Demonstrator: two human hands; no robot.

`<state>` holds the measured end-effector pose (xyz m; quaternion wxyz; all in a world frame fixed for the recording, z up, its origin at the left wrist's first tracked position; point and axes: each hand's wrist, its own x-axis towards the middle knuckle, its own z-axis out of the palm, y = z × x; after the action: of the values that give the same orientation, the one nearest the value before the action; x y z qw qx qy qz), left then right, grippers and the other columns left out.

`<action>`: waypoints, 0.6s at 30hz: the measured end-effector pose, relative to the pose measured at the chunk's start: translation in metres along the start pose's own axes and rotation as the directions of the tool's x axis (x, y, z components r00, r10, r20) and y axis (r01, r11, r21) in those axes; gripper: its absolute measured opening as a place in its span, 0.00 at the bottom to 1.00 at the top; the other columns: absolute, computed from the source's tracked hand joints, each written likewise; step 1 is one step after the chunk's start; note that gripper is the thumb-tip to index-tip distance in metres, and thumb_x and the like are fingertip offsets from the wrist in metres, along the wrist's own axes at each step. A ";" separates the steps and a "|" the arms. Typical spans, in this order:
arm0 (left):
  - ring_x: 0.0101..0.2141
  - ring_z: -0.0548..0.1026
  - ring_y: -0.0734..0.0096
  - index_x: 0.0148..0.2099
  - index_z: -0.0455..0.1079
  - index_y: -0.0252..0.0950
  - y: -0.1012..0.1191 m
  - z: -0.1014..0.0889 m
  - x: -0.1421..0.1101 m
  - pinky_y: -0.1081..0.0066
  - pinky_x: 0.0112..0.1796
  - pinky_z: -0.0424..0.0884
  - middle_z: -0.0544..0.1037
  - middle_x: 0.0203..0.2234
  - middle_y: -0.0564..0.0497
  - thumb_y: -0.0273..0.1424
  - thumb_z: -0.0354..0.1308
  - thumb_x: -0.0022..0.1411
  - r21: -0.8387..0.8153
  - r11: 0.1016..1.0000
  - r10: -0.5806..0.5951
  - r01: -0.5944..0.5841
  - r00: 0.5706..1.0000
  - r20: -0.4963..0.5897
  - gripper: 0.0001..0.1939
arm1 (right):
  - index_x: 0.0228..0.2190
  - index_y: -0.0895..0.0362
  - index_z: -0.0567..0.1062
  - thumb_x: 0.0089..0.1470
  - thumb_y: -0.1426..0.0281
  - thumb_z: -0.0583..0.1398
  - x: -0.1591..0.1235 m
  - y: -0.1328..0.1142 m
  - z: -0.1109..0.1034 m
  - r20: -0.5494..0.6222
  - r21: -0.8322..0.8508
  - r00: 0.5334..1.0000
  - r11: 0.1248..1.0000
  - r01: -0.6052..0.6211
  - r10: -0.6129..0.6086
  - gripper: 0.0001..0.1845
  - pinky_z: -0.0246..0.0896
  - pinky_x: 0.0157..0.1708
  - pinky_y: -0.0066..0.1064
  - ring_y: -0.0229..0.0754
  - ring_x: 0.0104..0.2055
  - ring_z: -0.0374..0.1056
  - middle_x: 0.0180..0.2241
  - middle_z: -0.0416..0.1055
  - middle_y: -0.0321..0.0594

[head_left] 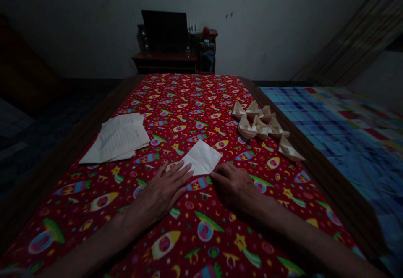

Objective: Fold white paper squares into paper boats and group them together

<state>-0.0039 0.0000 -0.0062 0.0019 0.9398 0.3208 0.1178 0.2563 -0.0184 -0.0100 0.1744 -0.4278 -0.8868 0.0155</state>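
A folded piece of white paper (pixel 201 158) lies on the red patterned cloth, with creases across it. My left hand (pixel 170 185) rests flat with its fingers stretched out, the fingertips on the paper's left edge. At the lower right corner of the paper, my right hand (pixel 233 183) has its fingers curled together, thumb and forefinger closed on the edge. To the right are several folded paper boats (pixel 261 127), grouped close together. A stack of paper sheets (pixel 121 137) with writing on the top one lies to the left.
The red cloth (pixel 189 101) covers a table with dark wooden edges (pixel 340 185). Beyond its far end, a dark screen (pixel 165 32) stands on a small desk (pixel 166 59). Low on the right is a surface with a blue checked cover (pixel 299 114).
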 end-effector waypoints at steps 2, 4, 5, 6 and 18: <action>0.58 0.61 0.62 0.58 0.61 0.40 -0.002 0.001 0.001 0.54 0.57 0.54 0.66 0.57 0.47 0.29 0.46 0.67 -0.023 1.000 -0.002 0.001 1.000 -0.013 0.19 | 0.38 0.57 0.71 0.58 0.74 0.52 0.007 0.009 -0.002 -0.107 0.115 0.989 0.989 -0.090 0.102 0.09 0.60 0.33 0.30 0.40 0.36 0.63 0.36 0.69 0.44; 0.57 0.63 0.63 0.56 0.64 0.39 -0.003 0.001 0.005 0.55 0.56 0.56 0.69 0.55 0.47 0.27 0.45 0.66 -0.048 0.999 0.006 -0.007 1.000 -0.027 0.17 | 0.40 0.58 0.70 0.60 0.71 0.51 0.016 0.018 -0.005 -0.195 0.137 0.956 0.971 -0.195 0.220 0.10 0.61 0.37 0.33 0.42 0.39 0.64 0.38 0.68 0.47; 0.56 0.64 0.63 0.56 0.64 0.39 -0.004 0.000 0.007 0.55 0.56 0.57 0.70 0.54 0.47 0.26 0.45 0.67 -0.055 0.998 0.010 -0.012 0.999 -0.034 0.17 | 0.42 0.58 0.69 0.60 0.70 0.51 0.020 0.022 -0.006 -0.219 0.113 0.945 0.968 -0.223 0.243 0.11 0.61 0.38 0.34 0.44 0.40 0.63 0.39 0.68 0.48; 0.55 0.65 0.64 0.55 0.64 0.39 -0.005 0.000 0.010 0.56 0.55 0.58 0.70 0.53 0.47 0.26 0.45 0.67 -0.056 0.998 0.015 -0.017 0.999 -0.040 0.17 | 0.44 0.58 0.68 0.60 0.68 0.52 0.025 0.025 -0.006 -0.191 0.086 0.953 0.971 -0.223 0.235 0.12 0.60 0.37 0.35 0.45 0.40 0.63 0.39 0.67 0.49; 0.49 0.68 0.60 0.49 0.68 0.32 -0.016 -0.011 0.035 0.54 0.53 0.60 0.74 0.46 0.44 0.22 0.49 0.62 0.145 0.975 0.169 -0.166 0.986 -0.011 0.14 | 0.45 0.57 0.67 0.54 0.68 0.56 0.026 0.024 0.007 -0.017 0.417 0.936 0.853 -0.314 0.353 0.15 0.56 0.28 0.26 0.37 0.29 0.64 0.31 0.69 0.37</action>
<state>0.0103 0.0330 0.0107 -0.0795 0.9597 0.2482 0.1052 0.2570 0.0172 -0.0126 0.2955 -0.5293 -0.7670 0.2102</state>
